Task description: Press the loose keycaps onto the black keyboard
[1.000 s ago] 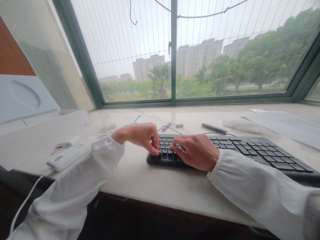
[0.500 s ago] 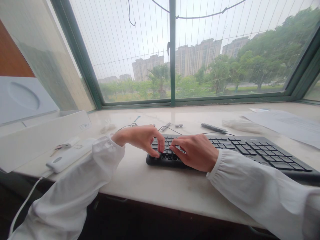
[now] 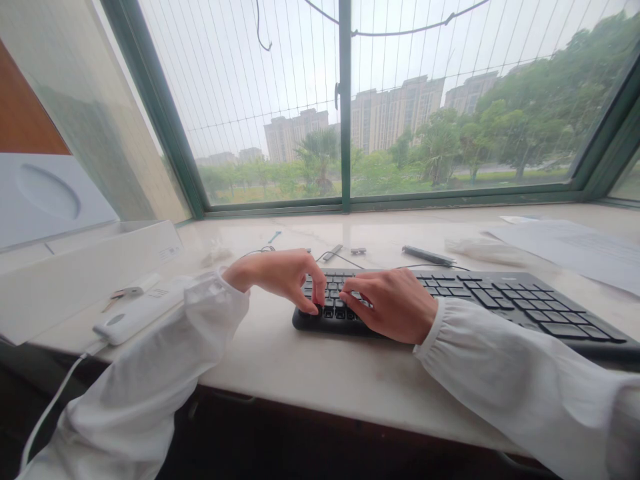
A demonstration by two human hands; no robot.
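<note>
A black keyboard (image 3: pixel 500 300) lies on the pale stone sill (image 3: pixel 320 373). Both of my hands are at its left end. My left hand (image 3: pixel 280 275) arches over the corner with bent fingers; its fingertips and thumb rest on the outermost keys and hold nothing. Close beside it, my right hand (image 3: pixel 395 303) has its fingers curled in and bunched at the keys. Their tips are pressed together, and what they pinch is hidden. Loose white sleeves cover both arms.
A long white box (image 3: pixel 85 267) and a white device (image 3: pixel 135 313) with a hanging cable lie on the left. Beyond the keyboard are a dark pen (image 3: pixel 427 255), small metal bits (image 3: pixel 333 251) and a thin cord. Papers (image 3: pixel 570 247) sit at the right, below the barred window.
My left hand's fingers have shifted slightly over the left-end keys. My right hand and the keyboard have stayed where they were.
</note>
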